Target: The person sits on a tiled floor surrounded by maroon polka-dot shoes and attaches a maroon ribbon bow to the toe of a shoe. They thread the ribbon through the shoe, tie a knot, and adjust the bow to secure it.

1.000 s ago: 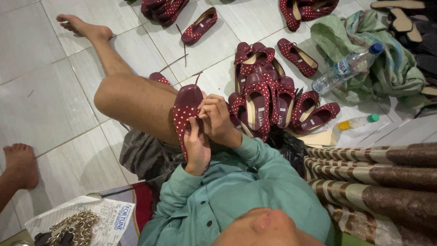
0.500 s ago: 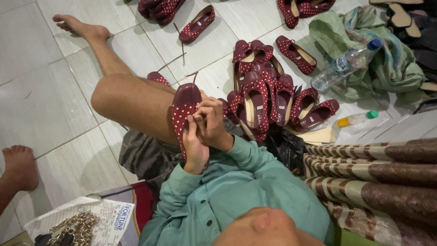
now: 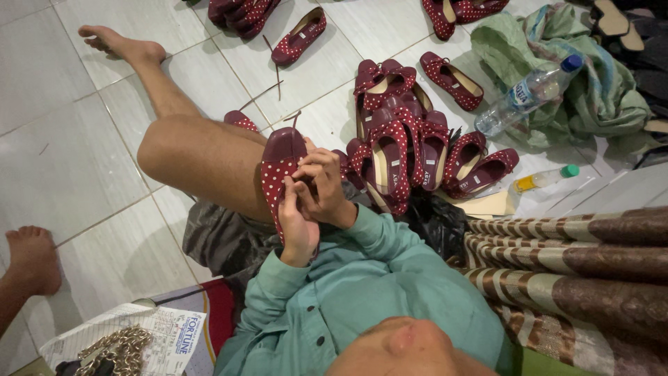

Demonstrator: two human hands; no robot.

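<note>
White tiled floor [image 3: 62,139] under everything, seated person in teal shirt [image 3: 376,292] with bare bent leg [image 3: 202,157] stretched out toward top left. Striped brown fabric [image 3: 577,271] at right, crumpled green cloth [image 3: 591,83] top right with a clear plastic water bottle [image 3: 529,94] lying on it. Heap of finished dark red polka-dot flats [image 3: 403,146] just beside the knee, more singles scattered further up the floor, e.g. one loose flat [image 3: 299,36]. Small green-capped glue bottle [image 3: 543,179] lying near the heap, on a pale sheet. Another person's bare foot [image 3: 31,257] at left edge, apart from the work. Printed paper with a metal chain [image 3: 115,348] on it at bottom left. Worked shoe [image 3: 278,163], maroon toe with dotted upper, propped against the thigh, toe up, both hands on it. Left hand [image 3: 296,226] closed around the lower rim, gripping it from below; right hand [image 3: 323,188] curled with fingertips pinched at the upper edge of the shoe, apparently on something fine, too small to tell what. Judged step: hand-finishing the rim near the opening. To do well, likely: keep shoe braced against thigh so it cannot twist, left grip firm but not crushing the upper, right pinch close to the edge for control, small even pulls, dotted fabric kept flat without puckers, work turned toward the light, away from the heap to avoid snagging
</note>
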